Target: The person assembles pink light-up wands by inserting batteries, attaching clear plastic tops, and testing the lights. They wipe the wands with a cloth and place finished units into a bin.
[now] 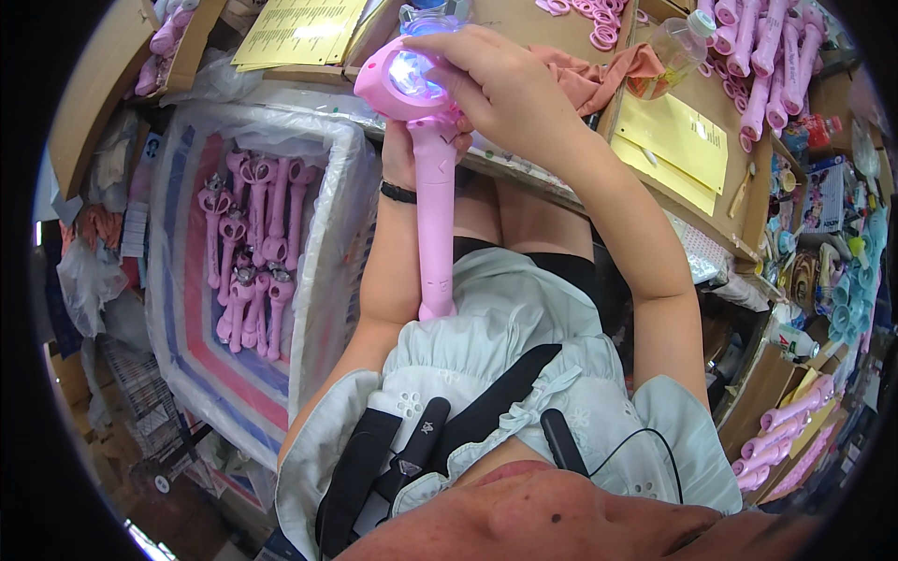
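A pink toy wand (434,210) stands upright before my body, its lower end close to my shirt. Its rounded head holds a clear faceted piece (412,73) that glows white and blue. My left hand (399,154) is closed around the wand just below the head, partly hidden behind the handle. From the right, my right hand (510,89) grips the side of the head, its fingers across the top edge and beside the glowing piece. Behind the head is a clear bluish object (430,19), mostly covered.
At left stands a plastic-lined crate (323,178) holding several pink wands (257,210). On the bench are yellow sheets (678,154), an orange cloth (589,77), a clear bottle (675,51), pink rings (603,19) and a pile of pink handles (772,56). More pink parts (786,425) lie lower right.
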Demonstrator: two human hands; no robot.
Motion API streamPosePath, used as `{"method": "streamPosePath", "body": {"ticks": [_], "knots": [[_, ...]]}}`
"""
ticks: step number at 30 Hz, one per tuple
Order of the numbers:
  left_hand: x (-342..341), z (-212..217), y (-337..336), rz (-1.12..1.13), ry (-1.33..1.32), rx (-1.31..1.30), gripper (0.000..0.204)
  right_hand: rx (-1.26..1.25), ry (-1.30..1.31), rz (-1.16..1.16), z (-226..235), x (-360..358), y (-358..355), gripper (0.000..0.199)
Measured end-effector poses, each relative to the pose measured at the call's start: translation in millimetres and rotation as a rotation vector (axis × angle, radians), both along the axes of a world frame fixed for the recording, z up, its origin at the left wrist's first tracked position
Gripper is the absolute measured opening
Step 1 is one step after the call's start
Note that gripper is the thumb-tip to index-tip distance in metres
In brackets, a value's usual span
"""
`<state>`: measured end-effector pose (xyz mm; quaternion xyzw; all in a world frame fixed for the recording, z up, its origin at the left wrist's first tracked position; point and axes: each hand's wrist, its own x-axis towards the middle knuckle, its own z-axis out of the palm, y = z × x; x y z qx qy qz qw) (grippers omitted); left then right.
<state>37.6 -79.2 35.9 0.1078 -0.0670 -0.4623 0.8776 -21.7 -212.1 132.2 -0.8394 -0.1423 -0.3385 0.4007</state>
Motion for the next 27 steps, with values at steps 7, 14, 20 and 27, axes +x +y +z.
{"method": "streamPosePath", "body": {"ticks": [7, 14, 20, 27], "knots": [[-1.1, -8.7, 0.8, 0.020, 0.102, 0.068, 0.068, -0.132, 0.027, 0.008, -4.6, -0.3, -2.3, 0.034], [3.5, -19.5, -0.7, -0.127, 0.101, -0.151, 0.067, -0.135, 0.033, -0.012, -11.5, 4.1, -7.1, 0.035], [7.1, -24.8, 2.0, -0.071, 0.078, -0.131, 0.067, -0.209, 0.052, -0.036, -11.6, 6.3, -3.9, 0.043], [7.0, -22.8, -1.4, -0.133, 0.073, -0.158, 0.064, -0.208, 0.193, -0.025, -6.2, 8.8, -7.2, 0.044]]}}
